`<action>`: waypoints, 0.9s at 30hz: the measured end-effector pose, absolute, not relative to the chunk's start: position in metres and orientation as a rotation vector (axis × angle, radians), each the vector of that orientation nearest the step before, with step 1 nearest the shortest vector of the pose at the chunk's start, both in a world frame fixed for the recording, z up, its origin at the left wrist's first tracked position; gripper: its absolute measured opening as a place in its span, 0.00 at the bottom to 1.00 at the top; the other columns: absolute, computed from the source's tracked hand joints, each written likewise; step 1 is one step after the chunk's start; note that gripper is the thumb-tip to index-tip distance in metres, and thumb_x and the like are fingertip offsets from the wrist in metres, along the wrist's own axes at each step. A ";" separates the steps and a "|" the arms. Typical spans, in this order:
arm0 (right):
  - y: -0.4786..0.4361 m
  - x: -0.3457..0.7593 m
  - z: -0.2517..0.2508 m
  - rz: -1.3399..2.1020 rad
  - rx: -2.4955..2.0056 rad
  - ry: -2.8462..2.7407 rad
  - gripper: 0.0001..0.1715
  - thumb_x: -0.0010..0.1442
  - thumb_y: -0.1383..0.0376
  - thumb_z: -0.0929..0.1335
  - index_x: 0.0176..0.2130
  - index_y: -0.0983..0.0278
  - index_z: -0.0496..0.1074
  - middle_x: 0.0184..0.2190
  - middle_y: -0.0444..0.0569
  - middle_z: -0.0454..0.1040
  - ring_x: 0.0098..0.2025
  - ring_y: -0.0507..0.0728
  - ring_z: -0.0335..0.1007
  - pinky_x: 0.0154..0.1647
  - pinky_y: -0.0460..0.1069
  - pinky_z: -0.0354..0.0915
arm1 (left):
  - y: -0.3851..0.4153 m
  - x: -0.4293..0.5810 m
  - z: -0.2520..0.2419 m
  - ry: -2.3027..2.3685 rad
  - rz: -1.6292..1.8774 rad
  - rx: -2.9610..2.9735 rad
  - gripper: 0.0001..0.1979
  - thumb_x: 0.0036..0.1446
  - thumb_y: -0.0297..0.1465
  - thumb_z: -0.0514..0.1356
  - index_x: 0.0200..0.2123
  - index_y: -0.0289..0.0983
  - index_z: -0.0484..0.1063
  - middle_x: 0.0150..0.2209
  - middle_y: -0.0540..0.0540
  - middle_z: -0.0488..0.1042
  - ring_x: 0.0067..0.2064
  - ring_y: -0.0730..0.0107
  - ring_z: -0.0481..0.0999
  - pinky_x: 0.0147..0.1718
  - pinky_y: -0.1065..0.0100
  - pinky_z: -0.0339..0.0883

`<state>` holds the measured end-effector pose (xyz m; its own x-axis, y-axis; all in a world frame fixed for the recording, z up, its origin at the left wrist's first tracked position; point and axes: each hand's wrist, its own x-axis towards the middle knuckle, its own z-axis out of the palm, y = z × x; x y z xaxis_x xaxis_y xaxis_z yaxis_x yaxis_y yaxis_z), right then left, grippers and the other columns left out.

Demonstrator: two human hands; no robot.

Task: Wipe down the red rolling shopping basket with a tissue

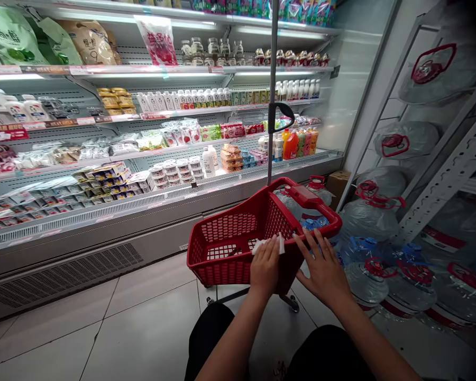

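A red plastic shopping cart [222,233] stands in front of me, its handle [315,203] toward the right. Under the fingers of my left hand [265,267] is a white tissue [281,244], pressed against the cart's near rim. The left fingers are bent over the rim, and part of the tissue is hidden beneath them. My right hand [321,264] lies with fingers spread against the cart's side, just below the handle. It holds nothing that I can see. Through the basket's grid the pale floor shows.
Beyond the cart runs a refrigerated display case [162,211] stocked with dairy cups, bottles and pouches. A grey pole [273,63] rises behind the cart. Large water bottles [367,280] crowd the right side, beside a white metal rack [444,174]. Tiled floor [143,328] lies at front left.
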<state>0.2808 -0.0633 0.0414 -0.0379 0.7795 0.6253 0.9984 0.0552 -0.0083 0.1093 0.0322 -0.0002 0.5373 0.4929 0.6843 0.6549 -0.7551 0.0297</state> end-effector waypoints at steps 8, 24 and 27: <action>-0.054 0.269 0.041 -0.621 -1.775 -1.874 0.59 0.59 0.56 0.71 0.77 0.58 0.39 0.79 0.50 0.34 0.78 0.73 0.34 0.74 0.68 0.48 | 0.032 0.119 0.005 -1.142 -1.016 -2.508 0.32 0.67 0.20 0.51 0.73 0.34 0.55 0.70 0.42 0.63 0.70 0.64 0.64 0.68 0.58 0.62; -0.038 0.270 0.035 -0.628 -1.748 -1.853 0.55 0.63 0.58 0.66 0.77 0.65 0.36 0.76 0.53 0.49 0.76 0.66 0.45 0.76 0.64 0.45 | 0.049 0.054 -0.017 -1.046 -0.917 -2.448 0.31 0.68 0.22 0.52 0.73 0.40 0.56 0.66 0.44 0.70 0.66 0.63 0.70 0.68 0.55 0.62; -0.028 0.261 0.031 -0.629 -1.723 -1.895 0.55 0.61 0.59 0.66 0.77 0.66 0.37 0.75 0.53 0.53 0.76 0.64 0.46 0.76 0.63 0.44 | 0.049 0.071 -0.011 -1.143 -0.986 -2.435 0.30 0.69 0.22 0.53 0.72 0.41 0.58 0.62 0.45 0.75 0.61 0.65 0.76 0.64 0.59 0.67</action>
